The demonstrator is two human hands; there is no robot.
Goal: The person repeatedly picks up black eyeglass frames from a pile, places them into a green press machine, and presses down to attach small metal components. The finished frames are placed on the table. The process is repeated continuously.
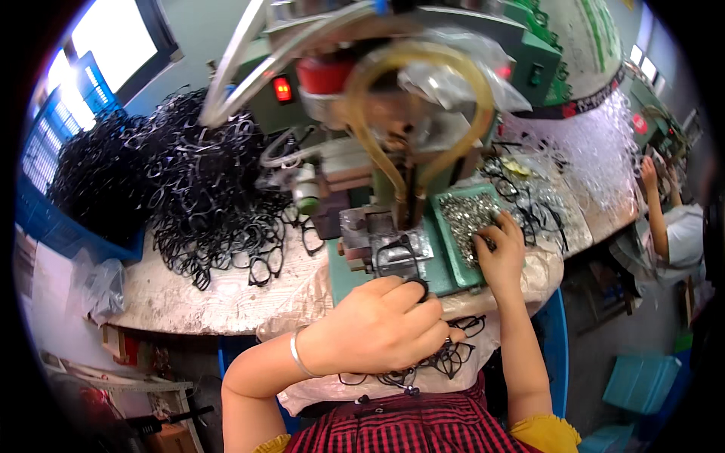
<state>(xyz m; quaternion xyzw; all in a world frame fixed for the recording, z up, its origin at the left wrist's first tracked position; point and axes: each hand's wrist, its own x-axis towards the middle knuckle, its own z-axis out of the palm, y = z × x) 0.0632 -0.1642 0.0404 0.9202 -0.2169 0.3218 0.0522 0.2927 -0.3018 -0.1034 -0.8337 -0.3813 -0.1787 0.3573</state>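
Observation:
My left hand (385, 325) is closed on a black eyeglass frame (395, 248) at the front of a green bench machine (355, 283). Part of that frame sits on the machine's metal block, and my fingers hide the rest. To the right, my right hand (504, 253) reaches into a green tray (444, 238) filled with small shiny metal parts (467, 215). Its thumb and fingertips are drawn together among the parts; what they pinch is too small to make out. Below my left hand, several black eyeglass frames (449, 361) lie on a cloth over my lap.
A big heap of black eyeglass frames (211, 181) covers the bench's left side, beside a blue crate (98, 226) holding more. Clear frames (589, 147) are piled at right. Two looped yellowish tubes (362, 98) hang above the metal block. Another person (676, 234) works at far right.

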